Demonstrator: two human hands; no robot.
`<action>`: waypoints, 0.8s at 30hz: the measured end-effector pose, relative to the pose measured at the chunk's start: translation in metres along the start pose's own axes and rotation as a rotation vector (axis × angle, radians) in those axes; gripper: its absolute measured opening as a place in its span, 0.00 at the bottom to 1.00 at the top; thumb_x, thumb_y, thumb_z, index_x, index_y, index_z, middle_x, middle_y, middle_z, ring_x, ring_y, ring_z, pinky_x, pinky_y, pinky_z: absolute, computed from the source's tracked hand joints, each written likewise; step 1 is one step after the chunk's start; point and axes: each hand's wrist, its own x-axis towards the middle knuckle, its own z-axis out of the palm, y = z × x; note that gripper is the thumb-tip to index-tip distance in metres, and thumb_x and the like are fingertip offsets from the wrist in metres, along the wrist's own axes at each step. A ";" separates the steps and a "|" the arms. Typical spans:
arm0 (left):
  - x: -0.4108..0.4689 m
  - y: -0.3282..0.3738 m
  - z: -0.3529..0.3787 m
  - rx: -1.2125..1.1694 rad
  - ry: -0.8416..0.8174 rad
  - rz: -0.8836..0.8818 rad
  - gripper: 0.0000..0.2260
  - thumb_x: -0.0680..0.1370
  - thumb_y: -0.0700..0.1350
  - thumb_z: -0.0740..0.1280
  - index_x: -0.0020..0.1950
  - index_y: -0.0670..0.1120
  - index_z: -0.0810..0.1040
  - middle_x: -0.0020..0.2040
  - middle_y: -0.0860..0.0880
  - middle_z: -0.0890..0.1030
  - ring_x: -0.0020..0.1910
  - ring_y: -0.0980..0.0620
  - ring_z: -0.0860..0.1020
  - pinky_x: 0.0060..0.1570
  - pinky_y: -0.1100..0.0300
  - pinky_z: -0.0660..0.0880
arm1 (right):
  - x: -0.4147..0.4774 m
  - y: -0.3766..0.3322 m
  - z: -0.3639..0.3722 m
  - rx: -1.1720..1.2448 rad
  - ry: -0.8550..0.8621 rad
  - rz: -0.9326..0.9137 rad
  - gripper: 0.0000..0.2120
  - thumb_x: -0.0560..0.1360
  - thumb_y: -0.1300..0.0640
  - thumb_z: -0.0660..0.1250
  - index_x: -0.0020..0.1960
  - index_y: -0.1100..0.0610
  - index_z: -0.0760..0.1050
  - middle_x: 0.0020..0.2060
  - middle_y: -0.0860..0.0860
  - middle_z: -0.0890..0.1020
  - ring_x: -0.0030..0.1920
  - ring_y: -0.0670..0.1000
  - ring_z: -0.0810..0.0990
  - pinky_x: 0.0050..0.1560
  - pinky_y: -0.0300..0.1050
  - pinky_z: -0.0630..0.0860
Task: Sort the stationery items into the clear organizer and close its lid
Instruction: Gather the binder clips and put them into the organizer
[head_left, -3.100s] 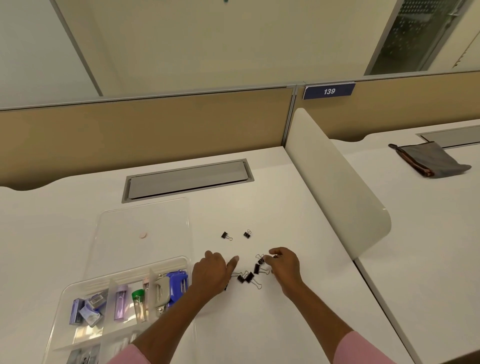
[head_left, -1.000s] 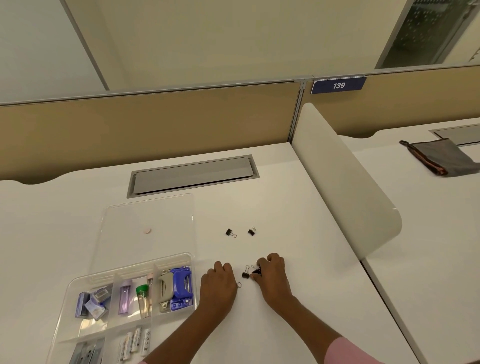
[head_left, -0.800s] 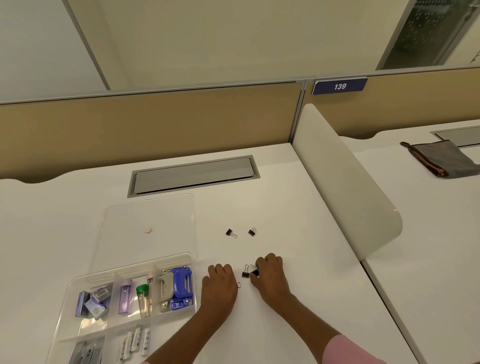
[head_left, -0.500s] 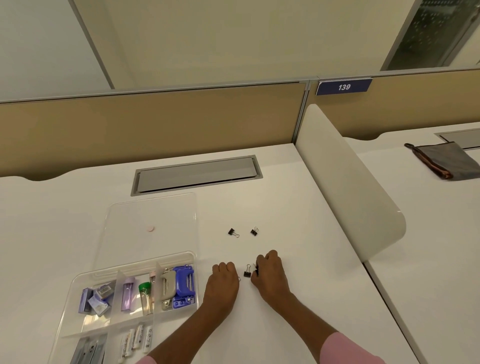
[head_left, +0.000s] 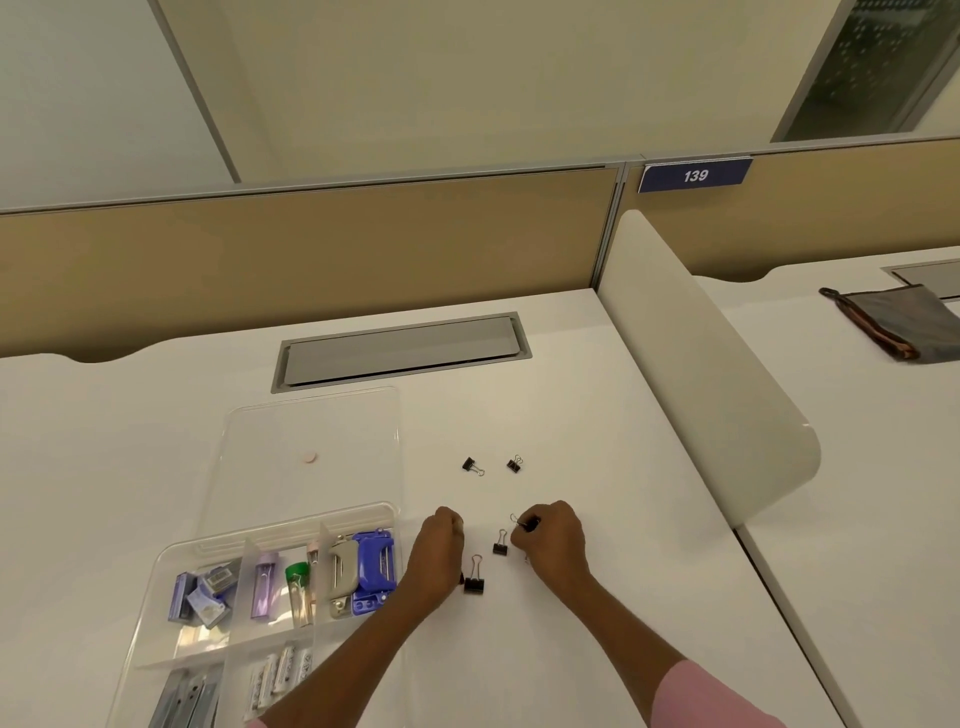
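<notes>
White desk (head_left: 519, 389): the hands have drawn apart, baring two binder clips (head_left: 500, 543) between them; right hand (head_left: 553, 540) pinches another, left hand (head_left: 436, 553) is curled, contents hidden; clear organizer (head_left: 234, 533) lies open just left, so gathering looks unfinished

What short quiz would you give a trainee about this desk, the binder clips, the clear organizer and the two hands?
1. True or false: the flat transparent lid of the clear plastic compartment organizer is closed.
2. How many small black binder clips lie on the white desk on the far side of the left hand and right hand? A none, B two, C five.
3. Which hand pinches a binder clip by its wire handle?

Key
1. False: the lid lies open behind the organizer.
2. B.
3. The right hand. The left hand is curled and what it holds is hidden.
</notes>
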 end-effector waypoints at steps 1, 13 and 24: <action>0.000 -0.001 -0.001 -0.116 -0.003 -0.032 0.08 0.82 0.40 0.53 0.48 0.44 0.71 0.42 0.47 0.74 0.38 0.53 0.70 0.35 0.62 0.69 | 0.000 -0.002 -0.002 0.055 0.000 0.016 0.00 0.65 0.64 0.71 0.36 0.60 0.81 0.32 0.54 0.83 0.31 0.49 0.78 0.35 0.42 0.75; -0.009 0.001 -0.023 -0.538 -0.132 -0.087 0.11 0.83 0.43 0.51 0.44 0.47 0.69 0.37 0.48 0.71 0.38 0.53 0.69 0.41 0.60 0.69 | -0.011 -0.027 -0.006 0.928 -0.318 0.247 0.05 0.71 0.62 0.73 0.36 0.60 0.82 0.29 0.56 0.78 0.28 0.52 0.74 0.31 0.44 0.74; -0.016 -0.001 -0.001 0.729 -0.215 0.131 0.33 0.71 0.72 0.58 0.55 0.42 0.70 0.52 0.43 0.75 0.50 0.45 0.74 0.47 0.52 0.70 | -0.018 -0.014 -0.008 0.972 -0.263 0.379 0.07 0.70 0.65 0.73 0.34 0.60 0.82 0.28 0.55 0.79 0.27 0.50 0.76 0.28 0.40 0.75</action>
